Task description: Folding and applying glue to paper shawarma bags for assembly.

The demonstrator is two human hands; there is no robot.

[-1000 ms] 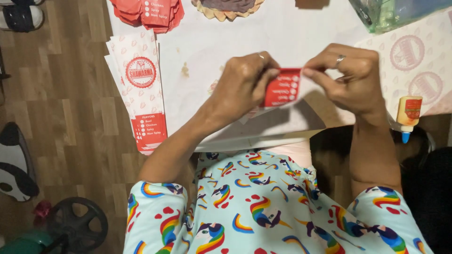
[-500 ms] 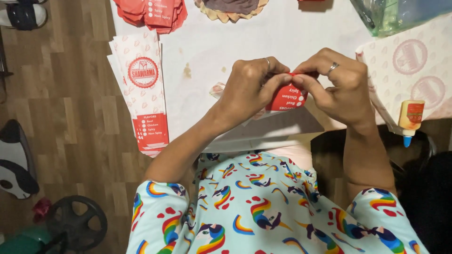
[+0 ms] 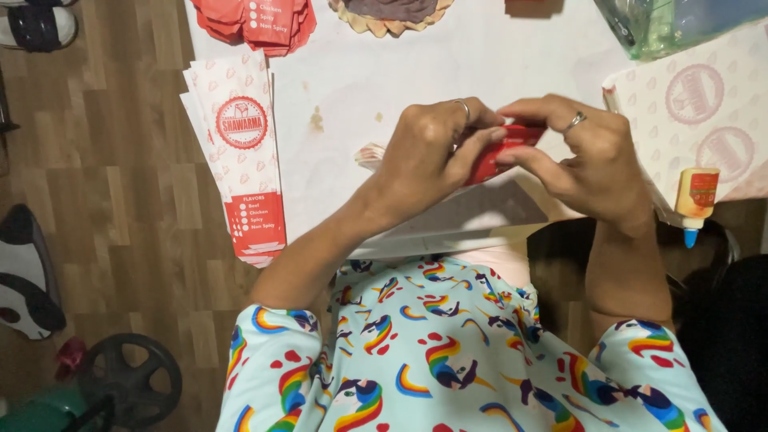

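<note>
Both hands meet over the white table (image 3: 416, 64), pinching one small red paper piece (image 3: 502, 152) between them. Left hand (image 3: 428, 156) grips its left end, thumb stretched along the lower edge, fingers curled over the top; a ring shows on one finger. Right hand (image 3: 588, 160) clamps the right end, fingertips pressed down on the top edge, ring on one finger too. The red piece is mostly hidden by the fingers, only a strip shows between the two hands. It sits just above the table, tilted a bit; cannot tell if it touches the surface.

Just under the left hand a bit of white printed paper (image 3: 370, 154) pokes out to the left. Well left of the left hand lies a fanned stack of long white paper sleeves (image 3: 240, 152) with a red round mark and a red bottom band. Beyond the left hand, at the far table edge, is a pile of folded red paper pieces (image 3: 256, 20); beyond both hands a round woven mat (image 3: 392, 14). Right of the right hand are white printed sheets (image 3: 704, 112), and a small glue bottle (image 3: 694, 200) with a blue tip lies near that wrist, tip pointing toward the person. A clear plastic bag (image 3: 680, 24) is beyond the right hand. The person wears a light blue rainbow-print shirt (image 3: 448, 352).
</note>
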